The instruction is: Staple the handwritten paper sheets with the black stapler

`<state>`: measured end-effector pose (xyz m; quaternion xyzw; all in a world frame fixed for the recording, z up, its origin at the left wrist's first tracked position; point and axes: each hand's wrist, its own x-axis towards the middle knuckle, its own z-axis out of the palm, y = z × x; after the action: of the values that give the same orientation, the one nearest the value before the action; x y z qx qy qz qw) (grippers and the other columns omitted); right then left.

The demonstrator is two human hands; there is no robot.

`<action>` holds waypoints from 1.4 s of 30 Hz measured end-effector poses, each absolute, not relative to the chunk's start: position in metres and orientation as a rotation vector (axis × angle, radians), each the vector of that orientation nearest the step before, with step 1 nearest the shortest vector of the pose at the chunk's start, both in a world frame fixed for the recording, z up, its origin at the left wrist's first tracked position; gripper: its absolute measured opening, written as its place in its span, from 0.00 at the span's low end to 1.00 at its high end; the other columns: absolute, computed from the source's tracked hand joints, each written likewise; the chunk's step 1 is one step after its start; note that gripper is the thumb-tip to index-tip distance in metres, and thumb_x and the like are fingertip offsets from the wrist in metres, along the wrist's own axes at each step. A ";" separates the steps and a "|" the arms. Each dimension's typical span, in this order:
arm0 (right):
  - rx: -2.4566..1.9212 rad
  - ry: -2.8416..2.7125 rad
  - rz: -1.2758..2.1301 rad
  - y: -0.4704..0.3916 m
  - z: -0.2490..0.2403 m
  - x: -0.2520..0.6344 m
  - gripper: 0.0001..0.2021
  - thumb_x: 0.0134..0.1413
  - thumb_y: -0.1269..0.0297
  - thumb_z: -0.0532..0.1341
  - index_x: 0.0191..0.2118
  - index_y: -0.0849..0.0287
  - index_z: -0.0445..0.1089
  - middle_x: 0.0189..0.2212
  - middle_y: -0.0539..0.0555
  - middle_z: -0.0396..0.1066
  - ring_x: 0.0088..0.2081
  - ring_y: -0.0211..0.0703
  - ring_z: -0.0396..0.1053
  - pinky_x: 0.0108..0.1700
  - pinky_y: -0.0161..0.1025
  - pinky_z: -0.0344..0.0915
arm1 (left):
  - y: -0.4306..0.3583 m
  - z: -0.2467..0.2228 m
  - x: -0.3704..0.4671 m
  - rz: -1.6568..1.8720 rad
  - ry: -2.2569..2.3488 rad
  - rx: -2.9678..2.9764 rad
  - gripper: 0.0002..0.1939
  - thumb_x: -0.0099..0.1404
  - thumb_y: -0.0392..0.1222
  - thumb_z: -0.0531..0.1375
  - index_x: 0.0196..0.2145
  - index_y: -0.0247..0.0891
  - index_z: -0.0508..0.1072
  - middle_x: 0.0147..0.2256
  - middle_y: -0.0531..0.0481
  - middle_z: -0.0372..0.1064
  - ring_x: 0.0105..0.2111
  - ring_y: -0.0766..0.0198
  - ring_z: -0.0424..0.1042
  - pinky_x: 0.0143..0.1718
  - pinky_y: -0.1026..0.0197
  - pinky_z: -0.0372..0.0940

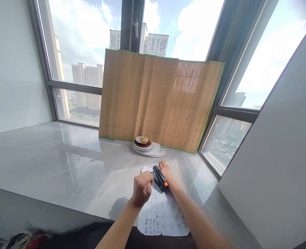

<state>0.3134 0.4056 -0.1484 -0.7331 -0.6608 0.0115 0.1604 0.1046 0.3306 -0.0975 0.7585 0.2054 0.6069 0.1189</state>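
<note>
A black stapler (157, 177) with an orange end lies on sheets of paper (163, 214) covered in handwriting. My left hand (142, 185) is closed in a fist just left of the stapler, above the paper, with nothing showing in it. My right hand (165, 170) rests along the stapler's right side, its fingers stretched out flat towards the window. From this angle I cannot tell whether the fist touches the stapler. The near edge of the paper hangs over the sill's front edge.
A stack of plates (143, 148) stands on the glossy grey sill (51, 166) beyond the paper. Behind it a bamboo mat (153, 100) leans against the windows. Small white scraps (93, 159) lie to the left. A wall (277, 148) bounds the right side.
</note>
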 end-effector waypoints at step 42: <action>-1.552 -1.590 0.052 0.415 -0.153 0.278 0.16 0.69 0.61 0.52 0.43 0.57 0.77 0.44 0.61 0.77 0.49 0.53 0.75 0.54 0.47 0.70 | 0.364 -0.159 0.050 0.871 1.616 2.285 0.22 0.71 0.27 0.50 0.53 0.38 0.79 0.58 0.39 0.75 0.62 0.50 0.69 0.63 0.49 0.60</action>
<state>0.2777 0.4153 -0.1527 -0.6258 -0.6413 0.0209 0.4435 0.0501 0.3636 -0.1586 0.7752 0.5483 0.2954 0.1052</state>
